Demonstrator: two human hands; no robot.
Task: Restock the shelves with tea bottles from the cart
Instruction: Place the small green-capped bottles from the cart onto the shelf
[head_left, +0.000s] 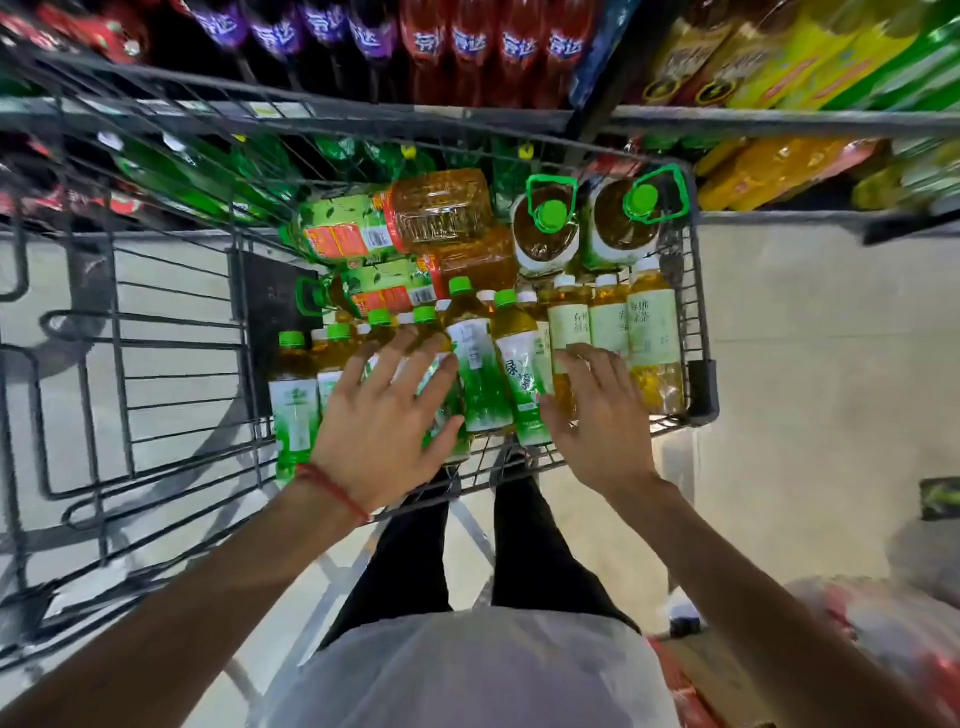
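Your left hand (387, 410) lies with fingers spread wide over the green-capped tea bottles (475, 364) standing in the cart (702, 317). Your right hand (597, 421), fingers straight and slightly apart, reaches the white-capped bottles (652, 322) beside them. The shelves (779, 123) stand just beyond the cart.

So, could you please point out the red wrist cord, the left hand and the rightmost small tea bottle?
red wrist cord (335, 491), head view, strand crossing the wrist.
left hand (384, 415), head view, middle of its back.
rightmost small tea bottle (653, 325), head view, on its label.
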